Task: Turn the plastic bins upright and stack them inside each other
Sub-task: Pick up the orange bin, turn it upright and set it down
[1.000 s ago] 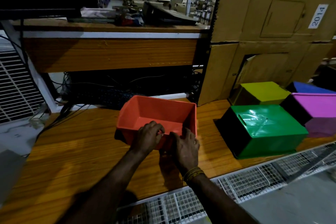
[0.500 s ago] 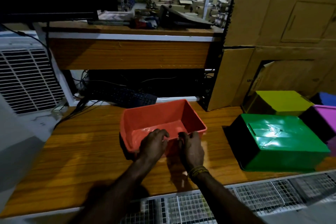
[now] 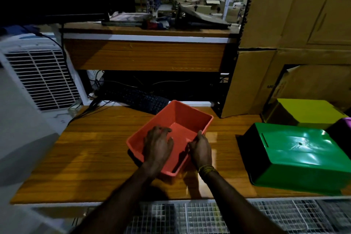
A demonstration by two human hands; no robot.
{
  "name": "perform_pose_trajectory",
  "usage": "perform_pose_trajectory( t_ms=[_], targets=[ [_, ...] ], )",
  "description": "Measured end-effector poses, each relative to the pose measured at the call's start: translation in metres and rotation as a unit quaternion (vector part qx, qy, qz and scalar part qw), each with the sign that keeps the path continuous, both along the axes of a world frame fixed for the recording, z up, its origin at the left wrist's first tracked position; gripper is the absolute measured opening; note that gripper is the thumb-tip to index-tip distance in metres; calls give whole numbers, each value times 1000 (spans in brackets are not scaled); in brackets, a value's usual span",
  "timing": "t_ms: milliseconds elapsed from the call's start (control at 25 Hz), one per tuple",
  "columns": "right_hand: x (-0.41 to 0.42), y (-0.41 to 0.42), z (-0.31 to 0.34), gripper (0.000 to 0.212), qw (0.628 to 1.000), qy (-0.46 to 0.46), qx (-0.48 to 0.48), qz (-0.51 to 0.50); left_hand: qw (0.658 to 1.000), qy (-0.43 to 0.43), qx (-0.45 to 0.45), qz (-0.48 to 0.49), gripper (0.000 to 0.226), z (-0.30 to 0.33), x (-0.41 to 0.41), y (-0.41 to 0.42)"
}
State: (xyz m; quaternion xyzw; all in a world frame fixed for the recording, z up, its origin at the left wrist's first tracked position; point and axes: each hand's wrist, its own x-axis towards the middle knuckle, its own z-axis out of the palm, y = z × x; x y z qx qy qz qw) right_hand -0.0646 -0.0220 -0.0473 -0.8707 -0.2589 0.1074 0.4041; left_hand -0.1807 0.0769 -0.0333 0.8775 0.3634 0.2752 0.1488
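Observation:
An orange bin [image 3: 182,118] stands upright on the wooden table [image 3: 91,150], turned at an angle with one corner toward me. My left hand [image 3: 157,144] rests over its near rim with fingers reaching inside. My right hand [image 3: 201,148] holds the bin's right wall from outside, thumb on the rim. To the right a green bin [image 3: 296,154] lies upside down. Behind it a yellow-green bin [image 3: 307,112] is also upside down. A purple bin [image 3: 346,121] shows only at the right edge.
A black keyboard [image 3: 140,99] and cables lie behind the orange bin under a wooden shelf [image 3: 144,55]. A white air cooler [image 3: 36,78] stands at the left. Cardboard boxes [image 3: 296,24] rise at the back right. Wire mesh [image 3: 209,216] runs along the table's near edge.
The orange bin has swung from tipped toward me to upright and rotated at an angle. Both hands moved from its near wall to its rim and right side.

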Motion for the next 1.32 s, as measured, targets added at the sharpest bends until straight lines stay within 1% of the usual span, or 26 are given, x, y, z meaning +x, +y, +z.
perform_pose_trajectory(
  t_ms=[80,120,200,280,400,520,680,840,1000,1200,1320],
  targets=[
    [15,-5,-3,51,1000,-18,9,-1,998,49,9,24,36,2,-10,21],
    [21,-9,-2,46,999,-32,12,0,997,75,-4,25,38,4,-15,30],
    [30,-16,4,41,998,-57,6,-7,992,114,-54,15,40,6,-20,40],
    [25,-17,10,42,997,-69,-14,-26,987,127,-96,3,40,2,-19,44],
    [-2,-18,4,51,997,-56,-39,-28,985,106,-133,-12,40,-3,-16,46],
    [-24,-19,-1,58,996,-59,-58,-19,989,82,-123,7,37,-6,-17,45],
    [-51,3,-1,51,993,-96,-71,0,993,75,-83,28,32,-9,-51,54],
    [-87,39,-4,46,987,-128,-89,40,992,52,-99,52,35,-5,-101,83],
    [-133,81,3,46,987,-101,-92,86,991,20,-99,93,41,-6,-156,116],
    [-161,137,-2,47,983,-89,-77,139,991,-8,-79,103,26,-7,-205,152],
    [-178,160,3,47,979,-86,-80,166,989,-9,-86,116,26,-2,-223,174]
  ],
)
